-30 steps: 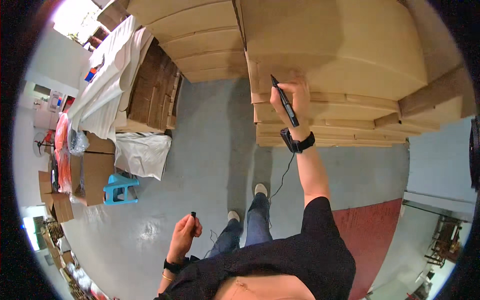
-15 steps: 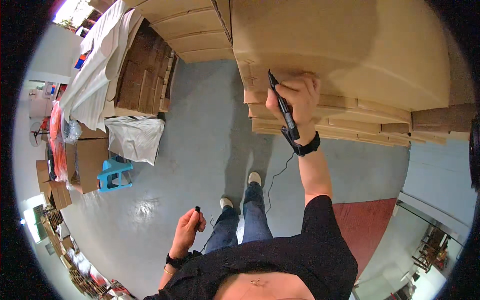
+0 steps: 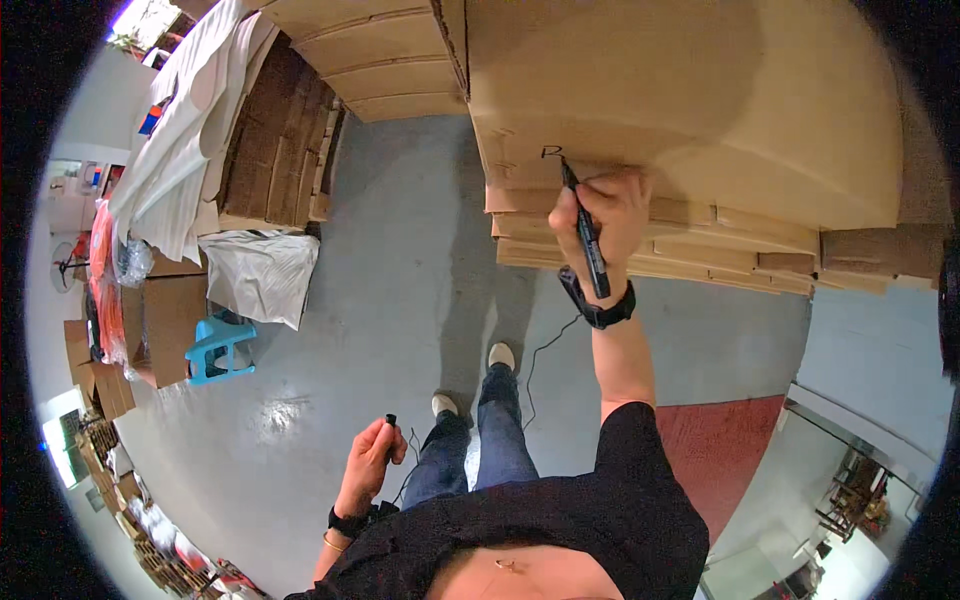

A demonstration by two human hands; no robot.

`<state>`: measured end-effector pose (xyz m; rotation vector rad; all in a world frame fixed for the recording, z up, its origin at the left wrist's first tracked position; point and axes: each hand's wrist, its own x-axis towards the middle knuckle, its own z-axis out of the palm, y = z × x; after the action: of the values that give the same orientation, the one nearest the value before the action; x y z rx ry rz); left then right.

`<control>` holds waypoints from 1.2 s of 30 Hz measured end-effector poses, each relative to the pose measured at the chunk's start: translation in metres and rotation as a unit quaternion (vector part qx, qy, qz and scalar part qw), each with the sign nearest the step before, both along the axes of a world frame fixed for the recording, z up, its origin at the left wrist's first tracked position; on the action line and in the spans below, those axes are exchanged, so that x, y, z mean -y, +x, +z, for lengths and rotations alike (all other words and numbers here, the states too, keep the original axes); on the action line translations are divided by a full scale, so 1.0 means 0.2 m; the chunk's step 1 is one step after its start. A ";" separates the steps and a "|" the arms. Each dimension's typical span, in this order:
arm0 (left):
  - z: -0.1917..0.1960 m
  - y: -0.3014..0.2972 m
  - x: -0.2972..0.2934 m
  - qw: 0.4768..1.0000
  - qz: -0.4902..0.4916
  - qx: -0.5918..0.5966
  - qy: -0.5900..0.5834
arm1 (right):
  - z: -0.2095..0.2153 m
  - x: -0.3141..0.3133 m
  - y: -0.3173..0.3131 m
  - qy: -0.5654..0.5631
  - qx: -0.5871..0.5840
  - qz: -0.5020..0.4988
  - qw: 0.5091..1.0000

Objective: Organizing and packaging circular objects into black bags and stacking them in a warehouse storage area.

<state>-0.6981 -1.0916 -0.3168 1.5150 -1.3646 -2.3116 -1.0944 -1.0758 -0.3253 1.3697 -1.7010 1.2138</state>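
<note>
Head view: the right hand (image 3: 608, 215) grips a black marker (image 3: 588, 235) over the cardboard stack (image 3: 690, 90), fingers and thumb pinched round the barrel, its tip apparently touching the broad face near the stack's left edge. Short dark strokes (image 3: 552, 152) lie just beside the tip on that face. The left hand (image 3: 372, 455) is closed on a small black piece (image 3: 390, 420), probably the marker's cap, well apart from the stack, on the side nearer the body. A blue stool (image 3: 218, 348) stands well to the left of the stack. For neat writing, light, even pressure should suit the cardboard best; resting the hand's heel on the stack, clear of the ink, would likely steady each stroke.
</note>
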 end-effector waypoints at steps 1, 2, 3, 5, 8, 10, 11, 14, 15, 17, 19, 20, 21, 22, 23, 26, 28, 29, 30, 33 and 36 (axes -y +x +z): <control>0.00 -0.01 0.01 1.000 -0.002 -0.001 -0.002 | 0.00 0.00 0.01 0.006 0.008 -0.009 1.000; 0.00 -0.01 0.01 1.000 -0.005 -0.001 -0.003 | 0.00 0.01 0.01 0.008 0.006 -0.008 1.000; 0.00 -0.02 0.02 1.000 -0.009 -0.003 -0.005 | 0.00 0.03 0.02 -0.009 0.013 0.013 1.000; 0.02 -0.01 0.02 1.000 -0.009 -0.008 -0.009 | -0.02 0.06 0.06 -0.044 0.031 0.055 0.997; 0.08 0.00 0.00 1.000 0.007 -0.019 -0.020 | -0.08 -0.04 0.31 -0.144 0.349 0.151 0.914; 0.15 -0.03 0.01 0.994 -0.024 0.023 -0.107 | -0.07 -0.11 0.45 -0.100 0.389 0.216 0.890; 0.18 0.00 0.00 0.988 -0.022 0.060 -0.141 | -0.08 -0.11 0.56 -0.048 0.436 0.286 0.852; 0.27 0.08 0.03 0.971 0.028 0.035 -0.235 | 0.07 -0.10 0.83 0.046 0.552 0.408 0.726; 0.32 0.08 0.03 0.957 0.052 0.015 -0.285 | 0.18 -0.10 0.92 0.067 0.609 0.427 0.664; 0.43 0.10 0.03 0.938 0.067 0.014 -0.339 | 0.30 -0.11 1.05 0.112 0.665 0.457 0.580; 0.54 0.17 0.03 0.935 0.080 0.041 -0.342 | 0.36 -0.09 1.13 0.105 0.636 0.538 0.544; 0.59 0.22 0.02 0.933 0.083 0.039 -0.349 | 0.40 -0.08 1.18 0.118 0.635 0.552 0.528; 0.62 0.28 -0.01 0.929 0.084 0.035 -0.359 | 0.43 -0.06 1.23 0.135 0.631 0.568 0.511; 0.65 0.34 -0.04 0.925 0.103 0.042 -0.363 | 0.46 -0.04 1.29 0.150 0.625 0.583 0.497; 0.67 0.41 -0.07 0.921 0.112 0.041 -0.370 | 0.50 -0.04 1.35 0.165 0.617 0.597 0.485; 0.72 0.64 -0.17 0.906 0.139 0.039 -0.397 | 0.58 -0.04 1.58 0.237 0.543 0.626 0.507; 0.73 0.81 -0.28 0.895 0.146 0.051 -0.419 | 0.62 -0.06 1.76 0.266 0.491 0.649 0.516; 0.73 0.90 -0.31 0.886 0.145 0.055 -0.436 | 0.63 -0.07 1.84 0.288 0.392 0.677 0.552; 0.72 1.00 -0.37 0.875 0.157 0.055 -0.454 | 0.63 -0.08 1.93 0.302 0.288 0.697 0.584; 0.71 1.32 -0.53 0.819 0.093 0.061 -0.563 | 0.65 -0.18 2.27 0.351 0.320 0.719 0.508; 0.72 1.61 -0.74 0.904 0.142 0.018 -0.403 | 0.73 -0.28 2.63 0.428 0.383 0.699 0.426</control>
<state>-0.3763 -0.9445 -0.1721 1.3348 -1.6602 -1.2771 -0.5693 -1.0201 -0.1802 3.8373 -1.3958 2.0682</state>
